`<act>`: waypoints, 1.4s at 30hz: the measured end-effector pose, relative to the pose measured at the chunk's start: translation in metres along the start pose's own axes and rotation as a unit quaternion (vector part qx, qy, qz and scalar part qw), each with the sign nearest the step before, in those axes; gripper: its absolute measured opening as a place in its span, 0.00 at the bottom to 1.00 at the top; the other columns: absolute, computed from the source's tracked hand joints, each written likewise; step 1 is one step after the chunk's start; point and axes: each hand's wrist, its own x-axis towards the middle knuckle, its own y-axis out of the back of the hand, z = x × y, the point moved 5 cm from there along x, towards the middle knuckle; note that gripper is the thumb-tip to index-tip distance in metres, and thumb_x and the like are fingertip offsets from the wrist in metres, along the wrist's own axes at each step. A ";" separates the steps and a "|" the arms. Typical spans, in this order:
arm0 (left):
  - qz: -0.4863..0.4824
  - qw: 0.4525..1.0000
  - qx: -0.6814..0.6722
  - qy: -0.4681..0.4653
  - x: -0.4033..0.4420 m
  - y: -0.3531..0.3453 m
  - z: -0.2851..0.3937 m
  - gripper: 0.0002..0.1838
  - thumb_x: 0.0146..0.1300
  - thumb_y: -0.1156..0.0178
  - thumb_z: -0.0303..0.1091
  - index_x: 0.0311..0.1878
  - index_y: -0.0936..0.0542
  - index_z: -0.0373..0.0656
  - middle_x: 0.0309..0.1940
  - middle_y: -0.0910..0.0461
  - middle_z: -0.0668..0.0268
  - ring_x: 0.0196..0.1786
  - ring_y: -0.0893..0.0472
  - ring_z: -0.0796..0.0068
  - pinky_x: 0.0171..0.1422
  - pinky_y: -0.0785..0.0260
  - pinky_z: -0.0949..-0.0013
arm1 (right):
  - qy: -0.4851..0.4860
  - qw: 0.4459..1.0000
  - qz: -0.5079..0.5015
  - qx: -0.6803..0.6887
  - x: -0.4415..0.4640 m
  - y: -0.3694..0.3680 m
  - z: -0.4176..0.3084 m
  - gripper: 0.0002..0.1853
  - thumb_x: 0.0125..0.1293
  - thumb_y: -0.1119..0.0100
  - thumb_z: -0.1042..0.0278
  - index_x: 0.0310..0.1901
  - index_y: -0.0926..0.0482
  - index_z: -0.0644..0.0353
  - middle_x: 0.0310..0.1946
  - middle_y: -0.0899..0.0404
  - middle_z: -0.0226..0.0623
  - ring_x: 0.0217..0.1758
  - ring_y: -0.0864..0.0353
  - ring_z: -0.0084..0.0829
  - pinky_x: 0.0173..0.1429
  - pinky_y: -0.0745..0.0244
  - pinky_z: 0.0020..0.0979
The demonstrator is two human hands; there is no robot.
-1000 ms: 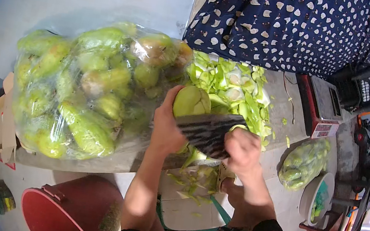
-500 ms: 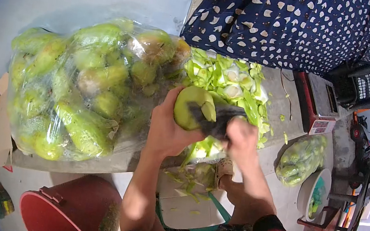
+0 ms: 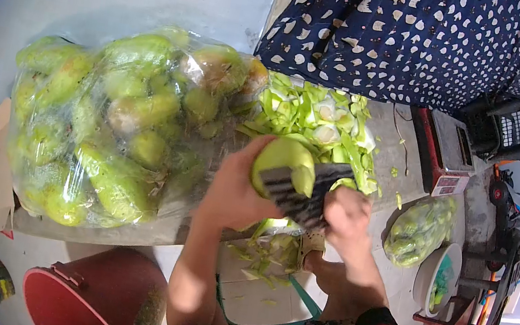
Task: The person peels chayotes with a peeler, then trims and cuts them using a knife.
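Note:
My left hand (image 3: 234,189) is wrapped round a partly peeled green fruit (image 3: 270,161) that looks like a mango. A strip of peel (image 3: 303,173) curls over its near side. My right hand (image 3: 347,218) is closed round the handle end of a broad, dark-bladed knife (image 3: 292,195), whose blade lies against the fruit. The handle is hidden by my fingers, and motion smears the blade. Just beyond both hands, a heap of green peels and pale pieces (image 3: 324,122) lies on the grey worktop.
A big clear plastic bag of green fruit (image 3: 95,126) fills the left. At right are a red scale (image 3: 441,154), a smaller fruit bag (image 3: 423,229) and a white bucket (image 3: 424,284). A red bin (image 3: 90,292) stands below left. Patterned dark-blue cloth (image 3: 402,39) hangs at the top.
Both hands have moved slightly right and down with the fruit and knife. The blade now lies further across the near side of the fruit.

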 end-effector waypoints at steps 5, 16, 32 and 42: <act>0.024 0.998 0.053 0.016 0.000 -0.006 -0.012 0.44 0.37 0.22 0.41 0.60 0.28 0.35 0.44 0.17 0.55 0.46 0.17 0.65 0.54 0.26 0.63 | -0.195 0.978 -0.059 -0.043 -0.014 -0.021 0.047 0.09 0.49 0.41 0.74 0.30 0.33 0.56 0.21 0.28 0.42 0.22 0.25 0.47 0.25 0.32 0.44; 0.070 0.938 -0.338 0.013 -0.003 0.035 0.012 0.50 0.42 0.26 0.35 0.71 0.38 0.38 0.57 0.27 0.52 0.53 0.19 0.54 0.55 0.23 0.54 | -0.336 0.940 0.049 -0.039 -0.013 0.015 0.077 0.10 0.57 0.38 0.74 0.30 0.33 0.60 0.16 0.28 0.45 0.20 0.27 0.51 0.26 0.31 0.40; 0.091 0.993 0.070 -0.006 0.009 -0.011 -0.028 0.40 0.48 0.26 0.37 0.63 0.32 0.37 0.53 0.22 0.52 0.56 0.22 0.62 0.60 0.30 0.63 | 0.057 0.997 0.038 0.033 0.017 0.005 -0.020 0.09 0.39 0.43 0.70 0.22 0.33 0.58 0.19 0.38 0.32 0.18 0.32 0.31 0.20 0.36 0.31; 0.093 0.982 0.162 -0.029 0.008 -0.008 -0.037 0.45 0.45 0.25 0.41 0.65 0.36 0.33 0.56 0.26 0.48 0.61 0.27 0.48 0.65 0.34 0.57 | 0.066 0.998 0.000 -0.001 0.016 0.003 -0.029 0.07 0.42 0.42 0.69 0.22 0.31 0.57 0.19 0.39 0.31 0.19 0.31 0.30 0.20 0.36 0.30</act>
